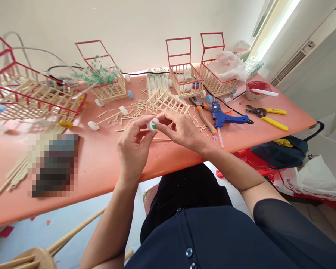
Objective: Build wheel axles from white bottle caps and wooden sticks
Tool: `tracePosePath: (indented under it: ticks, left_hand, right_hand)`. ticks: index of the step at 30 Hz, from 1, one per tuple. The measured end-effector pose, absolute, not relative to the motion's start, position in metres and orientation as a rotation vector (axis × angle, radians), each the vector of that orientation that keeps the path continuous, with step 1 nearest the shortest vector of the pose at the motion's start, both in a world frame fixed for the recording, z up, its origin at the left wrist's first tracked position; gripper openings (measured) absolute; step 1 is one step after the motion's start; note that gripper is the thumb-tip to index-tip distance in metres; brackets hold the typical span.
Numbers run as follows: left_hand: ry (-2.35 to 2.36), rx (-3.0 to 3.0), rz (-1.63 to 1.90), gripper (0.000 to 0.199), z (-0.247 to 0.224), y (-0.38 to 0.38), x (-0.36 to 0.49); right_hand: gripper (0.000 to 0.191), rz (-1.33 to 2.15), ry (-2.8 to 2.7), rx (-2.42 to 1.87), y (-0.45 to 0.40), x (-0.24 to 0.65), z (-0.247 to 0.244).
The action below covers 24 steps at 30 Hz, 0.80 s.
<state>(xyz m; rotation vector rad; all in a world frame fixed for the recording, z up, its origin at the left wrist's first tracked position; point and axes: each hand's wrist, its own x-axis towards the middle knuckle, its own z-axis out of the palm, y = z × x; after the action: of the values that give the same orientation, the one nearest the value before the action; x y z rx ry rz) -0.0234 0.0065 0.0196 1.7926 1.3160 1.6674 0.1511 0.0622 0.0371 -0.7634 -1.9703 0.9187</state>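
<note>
Okay so the left hand (134, 144) and right hand (182, 130) are both pinching a white bottle cap (153, 124), fingertips closed on it, holding it up over the front of a messy orange table (100, 160). Over to the right, orange-and-grey pliers (207, 120) and a blue glue gun (218, 115) are lying around. Just past the hands a little wooden stick frame (168, 101) is sitting there, and farther back a red-trimmed mini cart (189, 92) is holding more caps.

The held cap (153, 124) is white with a green patch and dark lettering. The table (100, 164) is salmon-orange. 4 baskets (185, 91) are pale tan with red trim. The glue gun (226, 118) is blue, the pliers (205, 119) orange and grey, the strippers (260, 112) yellow-handled. The shirt (218, 235) is navy, the trousers (184, 190) black.
</note>
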Motion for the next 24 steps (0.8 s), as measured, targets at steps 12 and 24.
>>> tracePosePath:
  ticks: [12, 24]
  left_hand:
    - [1.366, 2.172, 1.643, 0.026, 0.017, 0.006, -0.027]
    - [1.416, 2.158, 1.613, 0.023, 0.013, 0.007, -0.026]
  right_hand:
    - [0.019, 0.496, -2.218, -0.808, 0.063, 0.151, 0.029]
    - [0.021, 0.264, -2.333, -0.969, 0.059, 0.145, 0.025]
